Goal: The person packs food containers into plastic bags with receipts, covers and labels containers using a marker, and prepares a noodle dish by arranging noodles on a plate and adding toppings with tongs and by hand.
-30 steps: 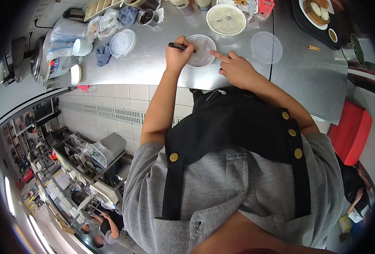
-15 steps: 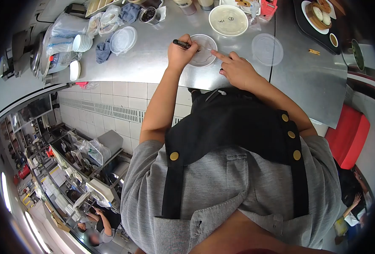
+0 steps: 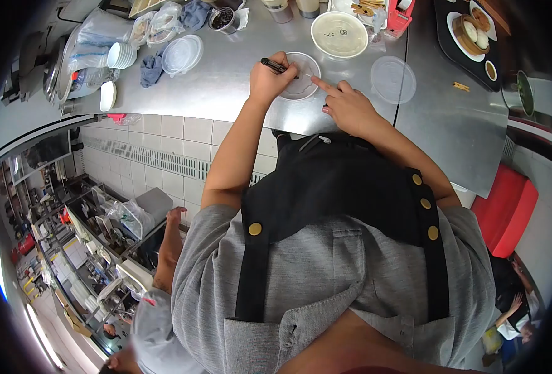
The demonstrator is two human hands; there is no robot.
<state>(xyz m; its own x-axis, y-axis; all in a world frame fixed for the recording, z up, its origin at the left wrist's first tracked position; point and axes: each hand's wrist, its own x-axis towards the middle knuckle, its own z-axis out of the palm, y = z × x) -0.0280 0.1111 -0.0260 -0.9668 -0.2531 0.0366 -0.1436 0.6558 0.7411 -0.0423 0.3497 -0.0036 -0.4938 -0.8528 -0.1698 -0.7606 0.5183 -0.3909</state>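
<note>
My left hand (image 3: 270, 80) is closed around a black marker pen (image 3: 273, 65), its tip end over a round pale lidded container (image 3: 301, 89). Small dark marks show on its surface near my fingertips. From the right, my right hand (image 3: 351, 107) reaches in with its index finger stretched out, the fingertip at the lid's right side and the other fingers partly bent. Just behind stands another round container (image 3: 339, 35) with black writing on its lid. A clear round lid (image 3: 392, 80) lies flat to the right of my right hand.
Stacked clear lids (image 3: 182, 55), a blue cloth (image 3: 152, 68) and white bowls (image 3: 121, 56) are on the steel table's left side. A black tray (image 3: 444, 37) with food is at right, near a wooden clothespin (image 3: 461, 86). A co-worker (image 3: 157, 330) stands behind at lower left.
A co-worker in grey has come close at the lower left, with one arm reaching forward. My left hand and the marker have shifted slightly right over the lid.
</note>
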